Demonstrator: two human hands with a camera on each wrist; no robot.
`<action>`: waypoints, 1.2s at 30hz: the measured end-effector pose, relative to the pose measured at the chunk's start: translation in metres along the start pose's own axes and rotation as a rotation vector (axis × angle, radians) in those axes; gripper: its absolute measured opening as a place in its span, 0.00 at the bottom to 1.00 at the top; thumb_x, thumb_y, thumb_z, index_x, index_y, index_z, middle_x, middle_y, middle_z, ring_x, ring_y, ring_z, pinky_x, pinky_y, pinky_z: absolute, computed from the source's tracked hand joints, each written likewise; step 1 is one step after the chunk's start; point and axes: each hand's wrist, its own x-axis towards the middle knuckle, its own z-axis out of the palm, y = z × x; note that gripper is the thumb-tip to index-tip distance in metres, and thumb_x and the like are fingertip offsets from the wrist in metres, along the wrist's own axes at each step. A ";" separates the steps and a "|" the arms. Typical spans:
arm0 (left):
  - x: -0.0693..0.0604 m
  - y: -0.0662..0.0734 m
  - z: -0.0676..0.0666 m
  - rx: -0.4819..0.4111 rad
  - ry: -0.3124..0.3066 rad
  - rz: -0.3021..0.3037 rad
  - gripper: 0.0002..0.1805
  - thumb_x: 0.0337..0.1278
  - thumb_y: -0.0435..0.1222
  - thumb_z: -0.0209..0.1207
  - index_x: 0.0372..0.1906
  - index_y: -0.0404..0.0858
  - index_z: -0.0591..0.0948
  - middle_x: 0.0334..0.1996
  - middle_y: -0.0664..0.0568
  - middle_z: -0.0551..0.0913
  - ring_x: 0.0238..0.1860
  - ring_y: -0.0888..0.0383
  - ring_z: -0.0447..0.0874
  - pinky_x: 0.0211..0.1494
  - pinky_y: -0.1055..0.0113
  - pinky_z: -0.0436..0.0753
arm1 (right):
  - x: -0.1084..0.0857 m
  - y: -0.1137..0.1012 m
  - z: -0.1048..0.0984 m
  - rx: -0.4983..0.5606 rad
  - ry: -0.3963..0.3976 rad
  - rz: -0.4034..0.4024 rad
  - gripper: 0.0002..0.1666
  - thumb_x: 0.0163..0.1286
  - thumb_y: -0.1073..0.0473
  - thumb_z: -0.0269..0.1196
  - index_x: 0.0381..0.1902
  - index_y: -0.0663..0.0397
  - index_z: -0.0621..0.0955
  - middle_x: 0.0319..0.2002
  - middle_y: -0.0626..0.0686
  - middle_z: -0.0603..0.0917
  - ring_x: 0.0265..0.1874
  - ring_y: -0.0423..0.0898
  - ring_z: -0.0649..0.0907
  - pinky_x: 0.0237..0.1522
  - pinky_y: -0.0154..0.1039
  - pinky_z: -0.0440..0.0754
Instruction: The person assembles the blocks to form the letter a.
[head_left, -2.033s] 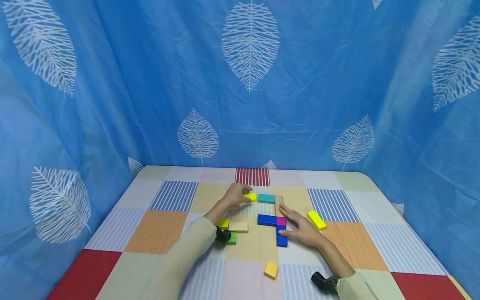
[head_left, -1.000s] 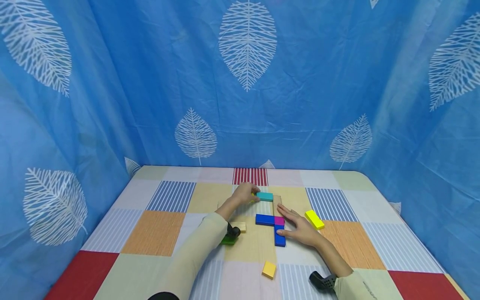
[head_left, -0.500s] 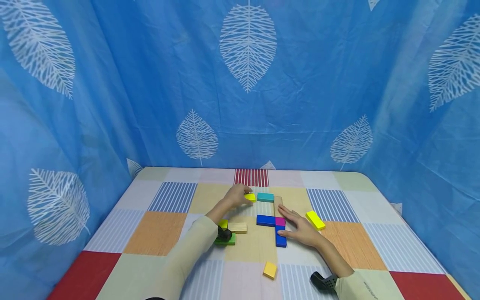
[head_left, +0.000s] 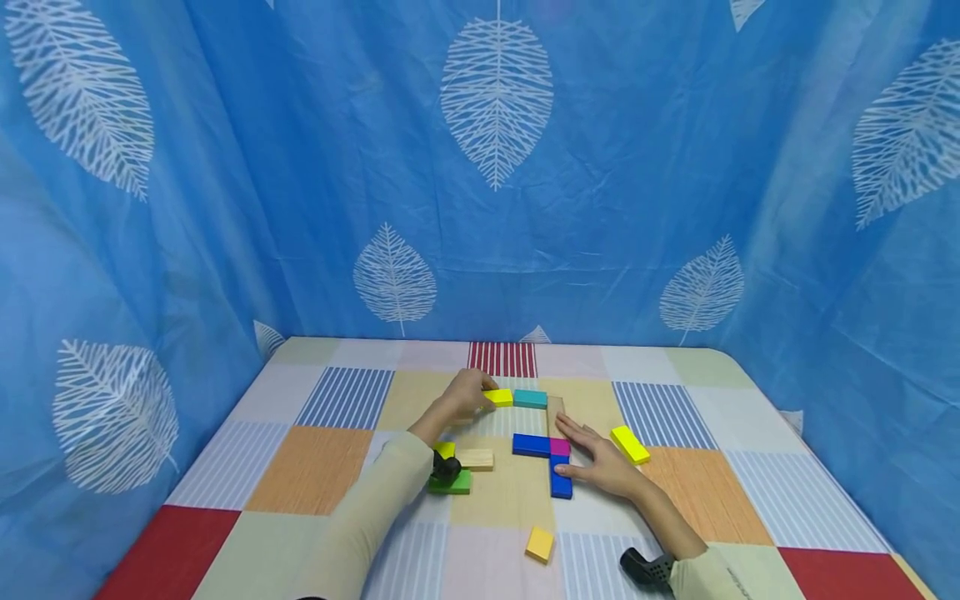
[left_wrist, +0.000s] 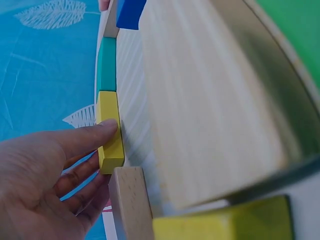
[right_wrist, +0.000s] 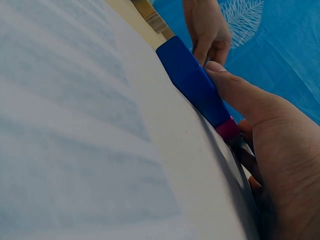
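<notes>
Head view, clocked from magenta wooden square (head_left: 559,447): left hand (head_left: 465,394) pinches yellow wooden bar (head_left: 501,398) at ten o'clock, against teal wooden bar (head_left: 531,399); right hand (head_left: 606,462), fingers extended, grips nothing; work seems part-done, second yellow wooden bar (head_left: 630,445) (three o'clock) and amber wooden tile (head_left: 540,543) (six) lying apart.

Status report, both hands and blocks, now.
Left hand pinching yellow block, end to end with teal block. Right hand touching nearer blue block. No obstruction visible.
</notes>
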 end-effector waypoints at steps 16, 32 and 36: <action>0.002 0.000 -0.001 -0.011 0.003 0.027 0.21 0.47 0.35 0.67 0.50 0.37 0.81 0.45 0.48 0.81 0.46 0.54 0.77 0.52 0.64 0.76 | 0.000 0.000 -0.001 -0.010 0.000 -0.001 0.48 0.54 0.36 0.64 0.69 0.44 0.63 0.70 0.44 0.58 0.66 0.63 0.56 0.60 0.65 0.54; -0.022 -0.022 -0.026 -0.203 0.207 0.075 0.21 0.58 0.41 0.60 0.52 0.33 0.78 0.45 0.45 0.81 0.44 0.51 0.78 0.47 0.61 0.78 | 0.001 0.001 0.002 -0.011 0.015 -0.030 0.47 0.54 0.38 0.65 0.68 0.46 0.64 0.69 0.47 0.59 0.66 0.62 0.57 0.61 0.63 0.54; -0.035 -0.035 -0.027 -0.223 0.184 0.059 0.19 0.55 0.40 0.62 0.51 0.35 0.80 0.45 0.47 0.81 0.45 0.51 0.78 0.47 0.61 0.78 | 0.000 0.002 0.002 -0.002 0.016 -0.018 0.47 0.53 0.37 0.65 0.68 0.45 0.64 0.69 0.46 0.58 0.66 0.63 0.56 0.61 0.64 0.54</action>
